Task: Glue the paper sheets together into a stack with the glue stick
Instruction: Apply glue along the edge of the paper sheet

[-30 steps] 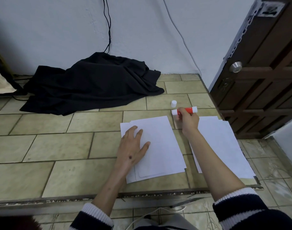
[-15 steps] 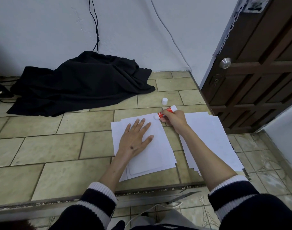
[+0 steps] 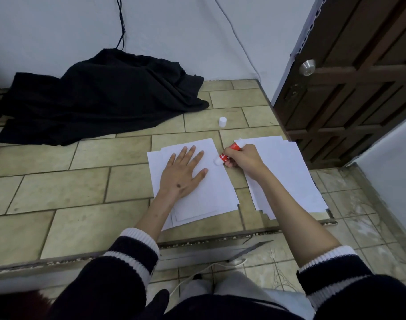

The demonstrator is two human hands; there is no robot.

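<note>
A small stack of white paper sheets (image 3: 211, 195) lies on the tiled ledge in front of me. My left hand (image 3: 183, 174) lies flat on it with fingers spread, pressing it down. My right hand (image 3: 242, 159) grips a red glue stick (image 3: 229, 152), tilted with its white tip touching the top sheet near the right edge. A second, fanned pile of white sheets (image 3: 289, 174) lies to the right, partly under my right forearm. The white glue cap (image 3: 222, 122) stands alone on the tiles behind the papers.
A crumpled black cloth (image 3: 100, 98) covers the back left of the tiled ledge (image 3: 82, 188). A dark wooden door (image 3: 359, 77) with a metal knob stands at the right. Cables hang down the white wall. The ledge's front edge drops to a lower floor.
My right hand brought the glue stick down from above the tiles onto the top sheet's right edge. My left hand shifted slightly up the stack and stays flat.
</note>
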